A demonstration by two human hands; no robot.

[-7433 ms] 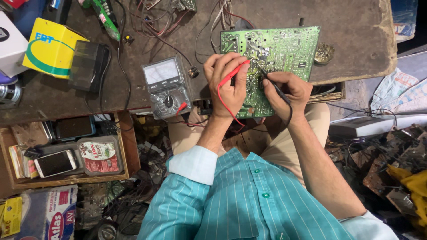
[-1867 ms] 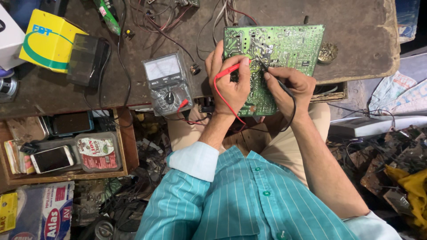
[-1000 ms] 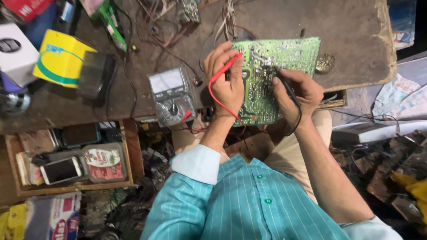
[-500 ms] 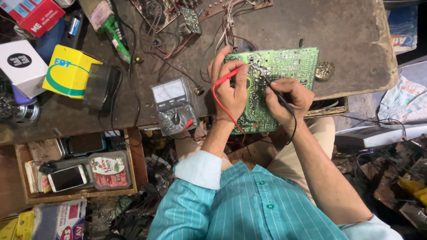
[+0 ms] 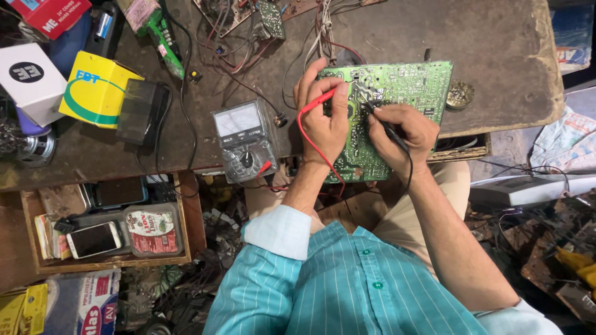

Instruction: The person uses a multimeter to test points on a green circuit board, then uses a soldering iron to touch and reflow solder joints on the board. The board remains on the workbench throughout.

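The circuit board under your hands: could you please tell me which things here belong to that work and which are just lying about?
In use:
left hand holding the red probe
right hand holding the black probe
green circuit board
meter

Lying about:
yellow box
white box
phone in the wooden drawer
small metal dish

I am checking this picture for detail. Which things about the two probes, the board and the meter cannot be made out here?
All from the head view:
- Red probe tip: the left hand covers where it meets the green circuit board.
- Black probe contact point: too small, partly hidden by the right hand.
- Analog meter needle: too small to read.
- Board's near edge: covered by both hands.
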